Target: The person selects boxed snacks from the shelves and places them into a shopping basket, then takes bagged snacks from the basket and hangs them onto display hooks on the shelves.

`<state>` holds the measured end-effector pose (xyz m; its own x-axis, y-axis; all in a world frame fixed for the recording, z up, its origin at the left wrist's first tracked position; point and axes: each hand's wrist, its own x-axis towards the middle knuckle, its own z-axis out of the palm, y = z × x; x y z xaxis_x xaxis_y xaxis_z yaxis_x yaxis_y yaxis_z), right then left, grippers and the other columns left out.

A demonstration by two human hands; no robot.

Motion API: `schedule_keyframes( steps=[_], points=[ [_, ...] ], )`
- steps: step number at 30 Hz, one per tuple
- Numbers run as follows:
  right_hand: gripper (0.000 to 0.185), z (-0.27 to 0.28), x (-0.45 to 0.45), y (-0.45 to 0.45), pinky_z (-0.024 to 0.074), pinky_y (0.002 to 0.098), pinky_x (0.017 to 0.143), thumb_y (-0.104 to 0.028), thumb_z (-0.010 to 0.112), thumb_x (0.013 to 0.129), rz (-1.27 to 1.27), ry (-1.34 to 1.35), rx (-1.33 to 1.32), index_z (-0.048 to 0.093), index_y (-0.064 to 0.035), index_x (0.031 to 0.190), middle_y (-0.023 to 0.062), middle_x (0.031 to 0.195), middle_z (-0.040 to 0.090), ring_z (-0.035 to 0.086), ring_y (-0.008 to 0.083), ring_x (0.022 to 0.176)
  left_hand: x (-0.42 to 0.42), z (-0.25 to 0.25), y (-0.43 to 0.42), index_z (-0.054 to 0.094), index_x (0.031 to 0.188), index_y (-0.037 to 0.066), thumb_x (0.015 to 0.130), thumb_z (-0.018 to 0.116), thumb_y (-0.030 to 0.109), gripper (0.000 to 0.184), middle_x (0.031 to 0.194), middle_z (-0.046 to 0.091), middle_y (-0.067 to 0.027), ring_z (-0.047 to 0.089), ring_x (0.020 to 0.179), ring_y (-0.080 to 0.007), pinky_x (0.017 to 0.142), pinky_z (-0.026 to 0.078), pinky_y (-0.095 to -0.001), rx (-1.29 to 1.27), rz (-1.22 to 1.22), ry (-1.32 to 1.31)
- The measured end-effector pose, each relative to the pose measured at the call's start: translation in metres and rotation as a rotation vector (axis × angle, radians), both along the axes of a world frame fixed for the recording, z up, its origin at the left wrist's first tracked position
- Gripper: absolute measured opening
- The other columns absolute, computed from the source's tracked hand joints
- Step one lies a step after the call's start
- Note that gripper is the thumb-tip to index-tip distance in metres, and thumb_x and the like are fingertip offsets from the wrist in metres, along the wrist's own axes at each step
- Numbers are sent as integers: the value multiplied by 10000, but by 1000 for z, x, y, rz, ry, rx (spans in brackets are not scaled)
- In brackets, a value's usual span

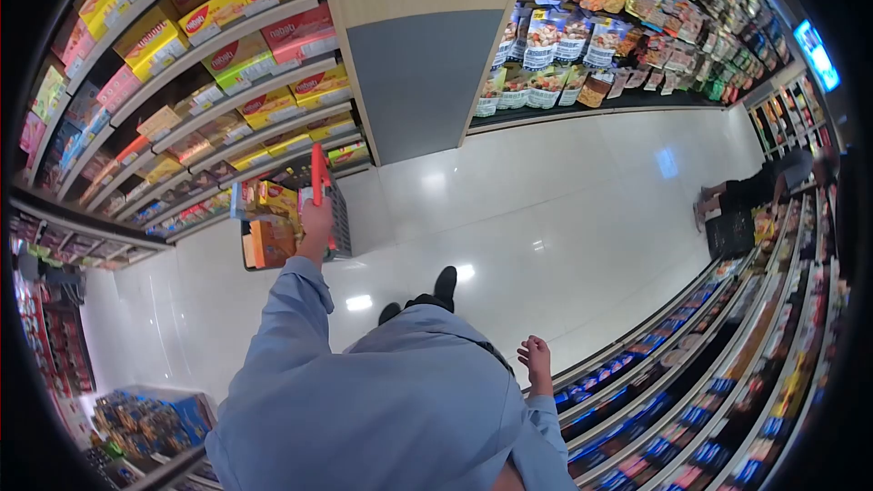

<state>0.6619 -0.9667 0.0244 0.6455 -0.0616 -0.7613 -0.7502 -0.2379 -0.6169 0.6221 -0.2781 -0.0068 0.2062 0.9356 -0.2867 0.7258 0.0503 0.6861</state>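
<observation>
The left hand [316,221] is closed around the red handle [318,171] of a dark shopping basket [341,218], which lies directly beneath it, its body spreading mostly to the hand's left. Inside, yellow packages [277,195] sit just left of the fingers, and an orange package [275,244] lies lower, to the left of the wrist. Left of and beyond this hand stand shelves [211,34] of yellow, red and green boxes; a pillar [423,82] rises ahead of it to the right. The right hand [537,356] hangs free, fingers loosely curled, well apart from the basket and near the packed shelves [673,373] to its right.
</observation>
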Motion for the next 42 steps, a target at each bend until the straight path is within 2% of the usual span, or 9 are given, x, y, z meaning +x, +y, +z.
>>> schedule_keyframes(
  steps=[2,5,12,14,16,25,28,31,42],
  points=[
    [365,4,45,-7,539,348,728,-226,585,915,215,4,-67,537,-59,1236,99,1052,641,662,212,908,20,-23,-4,623,998,-13,824,623,352,405,899,679,-222,674,906,-384,772,523,-479,121,78,11],
    [400,15,71,-44,539,346,713,-210,607,895,402,56,-165,535,-47,1253,95,1024,650,668,206,869,35,80,-62,647,959,-15,827,618,347,386,899,678,-222,665,887,-400,764,517,-477,80,153,-1],
    [306,-7,63,-125,541,319,615,-289,641,914,-16,135,-138,587,-74,1125,90,947,645,668,193,738,64,58,-75,663,974,-6,820,631,344,384,954,680,-219,650,950,-392,822,492,-473,198,117,121],
    [356,-15,51,-155,566,314,624,-281,649,891,345,161,-254,614,-35,1146,114,928,655,675,213,793,78,61,-86,662,983,-6,819,637,346,389,957,680,-221,651,950,-392,825,491,-471,204,116,135],
    [370,-66,25,-214,563,342,605,-253,651,871,1129,-533,-403,624,-48,1178,111,882,654,680,226,798,87,59,-96,659,990,-5,818,642,346,391,959,681,-222,653,937,-394,815,495,-468,220,111,152],
    [284,-79,160,-310,546,339,587,-225,624,880,900,-153,-403,614,-65,1113,105,896,641,682,223,784,158,78,-188,565,1091,-28,827,610,184,341,885,666,-201,685,807,-352,726,528,-445,113,330,-114],
    [255,-72,260,-350,540,338,580,-216,614,883,714,-155,-324,611,-70,1092,103,901,637,683,221,779,155,4,-179,505,1136,-30,822,592,113,357,886,665,-183,690,698,-302,627,540,-413,552,180,-17],
    [216,-11,344,-340,517,305,550,-202,587,900,189,60,-196,562,-71,1070,93,906,624,679,219,755,186,54,-204,515,1110,-24,820,591,107,328,894,666,-182,689,656,-276,594,545,-383,-22,334,-105],
    [366,-10,463,-212,542,339,629,-246,625,890,665,52,-168,582,-23,1177,121,943,677,681,225,774,229,45,-249,585,1032,-15,882,624,235,294,856,669,-223,670,844,-398,727,529,-477,394,41,148]
  ],
)
